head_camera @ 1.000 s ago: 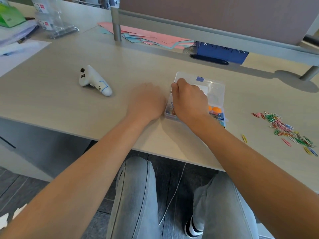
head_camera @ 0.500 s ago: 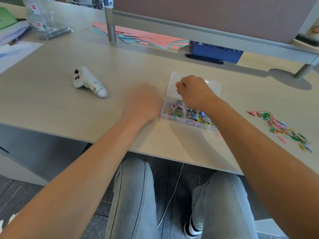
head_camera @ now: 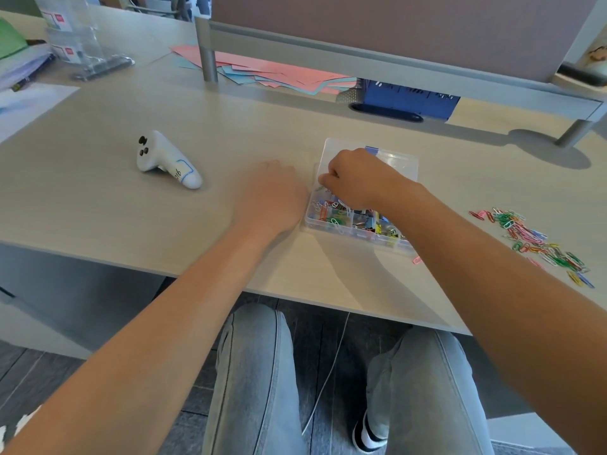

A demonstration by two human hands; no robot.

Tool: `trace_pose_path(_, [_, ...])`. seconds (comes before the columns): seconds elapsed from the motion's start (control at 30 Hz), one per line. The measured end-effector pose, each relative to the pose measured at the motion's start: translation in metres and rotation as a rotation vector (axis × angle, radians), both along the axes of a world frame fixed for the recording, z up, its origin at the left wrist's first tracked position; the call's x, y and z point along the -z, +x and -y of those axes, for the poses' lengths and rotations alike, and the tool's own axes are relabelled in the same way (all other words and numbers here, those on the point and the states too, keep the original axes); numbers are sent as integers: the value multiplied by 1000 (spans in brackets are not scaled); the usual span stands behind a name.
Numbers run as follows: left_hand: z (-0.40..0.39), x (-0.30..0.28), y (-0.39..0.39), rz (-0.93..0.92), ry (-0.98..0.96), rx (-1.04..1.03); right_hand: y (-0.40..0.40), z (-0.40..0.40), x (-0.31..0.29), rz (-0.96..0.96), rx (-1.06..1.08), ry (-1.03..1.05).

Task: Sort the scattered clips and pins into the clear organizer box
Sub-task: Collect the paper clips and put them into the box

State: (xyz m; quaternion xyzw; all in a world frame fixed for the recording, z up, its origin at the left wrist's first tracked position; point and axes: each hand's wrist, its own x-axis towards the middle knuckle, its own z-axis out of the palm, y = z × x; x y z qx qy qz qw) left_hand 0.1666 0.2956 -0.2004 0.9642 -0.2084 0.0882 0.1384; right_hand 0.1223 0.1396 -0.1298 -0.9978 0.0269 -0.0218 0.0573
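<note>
right now the clear organizer box sits on the pale surface near its front edge, lid tipped back, with coloured paper clips and small binder clips lying in its near compartments. the right hand is over the left part of the box, fingers curled and bunched downward at the compartments; whether it pinches a clip cannot be made out. the left hand lies palm down on the surface just beside the box's left wall, fingers relaxed and holding nothing. a loose heap of coloured paper clips is scattered well to the right of the box, and one pink clip lies just off its near right corner. a white controller rests on the surface to the left.
</note>
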Motion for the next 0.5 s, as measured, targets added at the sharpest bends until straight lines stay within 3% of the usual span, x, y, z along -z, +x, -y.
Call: trace_pose_path(0.5, [0,0,2,2,-2,0,-2,-4,-11,13,40,-43])
